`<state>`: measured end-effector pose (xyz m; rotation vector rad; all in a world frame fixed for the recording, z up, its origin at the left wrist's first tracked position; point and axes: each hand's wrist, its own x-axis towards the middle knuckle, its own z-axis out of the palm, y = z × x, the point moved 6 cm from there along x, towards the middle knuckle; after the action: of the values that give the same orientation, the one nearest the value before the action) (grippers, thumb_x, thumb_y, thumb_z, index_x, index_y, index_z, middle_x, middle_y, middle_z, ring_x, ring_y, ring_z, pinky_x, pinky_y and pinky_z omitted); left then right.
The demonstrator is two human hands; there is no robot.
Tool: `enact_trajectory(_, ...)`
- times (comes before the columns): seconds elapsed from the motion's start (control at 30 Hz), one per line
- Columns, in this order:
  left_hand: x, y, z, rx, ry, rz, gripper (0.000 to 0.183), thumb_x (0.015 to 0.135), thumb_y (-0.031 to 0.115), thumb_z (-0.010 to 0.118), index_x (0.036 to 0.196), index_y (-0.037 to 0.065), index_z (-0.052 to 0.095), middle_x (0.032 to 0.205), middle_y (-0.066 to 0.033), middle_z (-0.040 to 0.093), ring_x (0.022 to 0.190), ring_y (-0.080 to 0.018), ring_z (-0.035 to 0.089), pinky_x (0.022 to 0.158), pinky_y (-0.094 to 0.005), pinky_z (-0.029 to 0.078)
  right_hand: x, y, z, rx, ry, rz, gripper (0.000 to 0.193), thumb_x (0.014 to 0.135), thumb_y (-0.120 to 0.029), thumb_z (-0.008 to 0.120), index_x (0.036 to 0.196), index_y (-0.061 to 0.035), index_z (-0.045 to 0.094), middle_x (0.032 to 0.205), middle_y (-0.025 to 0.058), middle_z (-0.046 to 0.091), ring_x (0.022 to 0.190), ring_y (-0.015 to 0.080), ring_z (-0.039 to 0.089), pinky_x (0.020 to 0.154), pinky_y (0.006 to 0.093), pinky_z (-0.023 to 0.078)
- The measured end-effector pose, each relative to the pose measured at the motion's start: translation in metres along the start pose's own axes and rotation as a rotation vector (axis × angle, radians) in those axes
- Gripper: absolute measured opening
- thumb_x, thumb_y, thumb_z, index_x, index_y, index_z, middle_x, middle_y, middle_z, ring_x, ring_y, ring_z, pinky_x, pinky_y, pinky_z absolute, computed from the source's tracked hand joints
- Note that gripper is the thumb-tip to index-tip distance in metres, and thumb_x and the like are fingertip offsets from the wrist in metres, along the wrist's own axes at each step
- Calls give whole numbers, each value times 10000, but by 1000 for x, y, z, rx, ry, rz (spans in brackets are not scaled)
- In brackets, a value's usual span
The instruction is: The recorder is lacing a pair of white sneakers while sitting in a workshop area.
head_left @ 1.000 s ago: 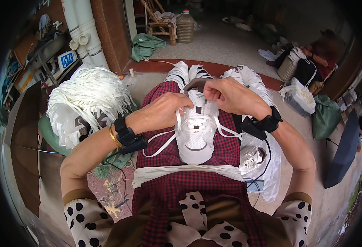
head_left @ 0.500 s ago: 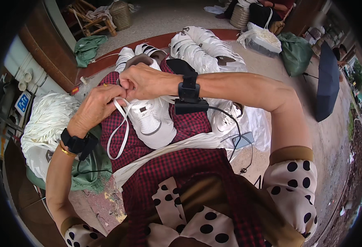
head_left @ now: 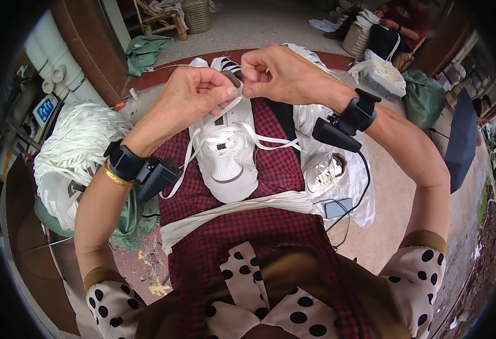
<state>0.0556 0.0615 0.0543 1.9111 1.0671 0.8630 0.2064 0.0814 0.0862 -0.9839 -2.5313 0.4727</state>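
A white sneaker (head_left: 234, 164) lies on my lap, on the red-and-black checked apron (head_left: 180, 189), its toe toward me. Above its opening my left hand (head_left: 194, 96) is closed in a pinch on a white shoelace. Close by on the right, my right hand (head_left: 276, 73) also pinches at the lace, its fingertips nearly touching the left ones. The fingers hide most of what lies between them. Loose lace lengths hang over both sides of the shoe, the left one down onto the apron. Each wrist wears a black strap with a small box.
Another white sneaker (head_left: 325, 172) and a phone (head_left: 338, 208) rest on plastic sheeting at right. A bundle of white laces (head_left: 81, 141) is at left. A dark umbrella (head_left: 461, 141), a green sack (head_left: 423, 101) and a clear bin (head_left: 380, 79) stand farther right. A seated person (head_left: 403, 20) is beyond.
My right hand has drawn back rightward from across the shoe, and my left has moved up and right. The lace ends now lie out to both sides. The view has shifted slightly.
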Motion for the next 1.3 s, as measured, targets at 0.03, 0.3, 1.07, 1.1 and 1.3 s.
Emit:
enact_trajectory(0.03,-3,-6,-2,-62,5,-58,266,941,227,684,1049,-17,695,818,-6,651,737,-66,581,646,-238,480,2,-5,1,52,2,-93,337,837,-138,758,721,-53,453,662,8,556,677,100,549,619,291,438)
enact_trajectory(0.3,-32,-24,-6,-275,30,-129,186,970,193,664,998,11,689,805,-4,658,679,-46,578,605,-215,487,20,15,31,437,-27,-108,246,855,-201,759,861,-39,574,802,5,631,802,89,584,707,299,478)
enact_trajectory(1.07,-35,-53,10,-83,192,-54,36,818,-4,698,849,-18,688,778,-73,599,656,-145,589,599,-294,462,48,55,90,749,-88,132,216,911,-148,690,1095,-48,641,836,-29,603,743,51,512,620,217,403)
enact_trajectory(1.1,-36,-61,12,-167,196,-178,47,812,-2,703,857,-12,691,794,-77,604,674,-157,601,605,-306,465,48,56,89,728,-78,124,224,912,-157,694,1099,-46,640,841,-27,605,747,51,518,623,213,408)
enact_trajectory(1.3,-52,-25,21,631,406,318,101,779,53,766,843,14,699,849,-81,590,716,-253,583,638,-349,476,44,56,91,778,-75,95,245,924,-185,700,1110,-38,637,834,-29,596,741,45,521,622,210,423)
